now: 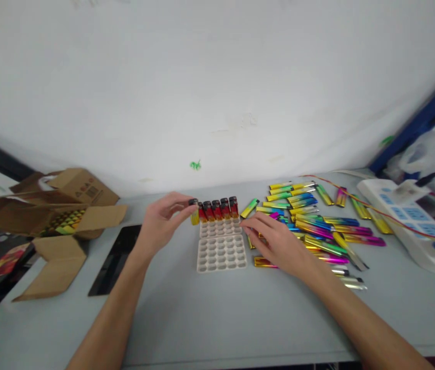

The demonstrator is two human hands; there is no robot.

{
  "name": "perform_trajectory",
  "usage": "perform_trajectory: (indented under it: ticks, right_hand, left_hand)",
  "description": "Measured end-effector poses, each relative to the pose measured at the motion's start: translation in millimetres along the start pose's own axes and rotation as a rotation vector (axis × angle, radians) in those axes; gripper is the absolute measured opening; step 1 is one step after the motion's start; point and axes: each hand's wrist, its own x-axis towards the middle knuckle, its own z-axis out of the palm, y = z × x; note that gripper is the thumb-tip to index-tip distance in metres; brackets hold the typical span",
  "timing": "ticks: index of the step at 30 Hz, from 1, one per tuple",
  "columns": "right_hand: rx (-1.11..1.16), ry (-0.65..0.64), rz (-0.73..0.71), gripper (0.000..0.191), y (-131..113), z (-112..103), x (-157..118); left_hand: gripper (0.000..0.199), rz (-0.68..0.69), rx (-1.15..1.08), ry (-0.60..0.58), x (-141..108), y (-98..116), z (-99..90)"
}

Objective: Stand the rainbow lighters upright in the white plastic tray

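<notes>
My left hand point(163, 221) pinches a yellow lighter point(194, 217) with a dark top, upright beside the left end of a row of lighters. Several red and amber lighters point(216, 209) with black tops stand in the back row of a white tray point(222, 267) with round pockets. The tray's front pockets hold nothing. On the tray's right side, my right hand point(277, 241) has its fingertips together at the edge, seemingly gripping it. Under and beyond that hand lies a loose pile of shiny multicoloured lighters point(309, 210); the palm hides some of them.
An open cardboard box point(82, 223) with yellow-green lighters stands at left, near a flat black panel point(113, 262). To the right are a white power strip point(413, 221) and a thin red-yellow wire point(379, 208). A white wall point(217, 103) rises behind the grey table point(202, 318).
</notes>
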Motion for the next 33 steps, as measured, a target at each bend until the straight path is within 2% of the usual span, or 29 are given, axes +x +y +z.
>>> perform_trajectory:
  ticks: [4, 9, 13, 18, 23, 26, 28, 30, 33]
  right_hand:
    - [-0.014, -0.004, -0.005, 0.021, -0.1, -1.1, 0.5]
    - [-0.016, 0.004, 0.009, 0.020, 0.1, -2.3, 0.7]
    - [-0.051, 0.045, 0.030, 0.020, 6.3, -9.5, 1.3]
    - [-0.139, 0.206, 0.094, 0.019, 18.2, -28.9, 0.0]
    - [-0.220, 0.319, 0.192, 0.021, 30.7, -56.3, -4.8]
    - [-0.267, 0.370, 0.286, 0.022, 43.5, -69.7, -10.1]
    - [-0.280, 0.341, 0.329, 0.021, 52.6, -72.8, -13.8]
    - [-0.279, 0.257, 0.337, 0.019, 59.4, -70.9, -16.7]
    - [-0.278, 0.105, 0.317, 0.016, 62.8, -63.9, -19.3]
  left_hand:
    - [0.029, 0.014, 0.282, -0.149, -0.3, 0.1, -12.9]
    - [0.033, 0.069, 0.494, -0.216, 0.7, -0.2, -15.0]
    - [0.035, 0.022, 0.479, -0.267, 0.6, 0.4, -12.8]
    - [0.035, -0.045, 0.428, -0.304, 0.8, 1.2, -10.4]
    - [0.031, -0.007, 0.403, -0.220, 1.5, -6.9, -4.5]
    - [0.028, -0.035, 0.307, -0.185, 1.7, -12.5, -1.6]
    - [0.033, -0.072, 0.230, -0.136, 2.0, -15.6, -1.3]
    - [0.039, -0.097, 0.207, -0.086, 2.5, -18.4, -2.5]
    - [0.041, -0.093, 0.292, -0.105, 3.5, -21.5, -6.3]
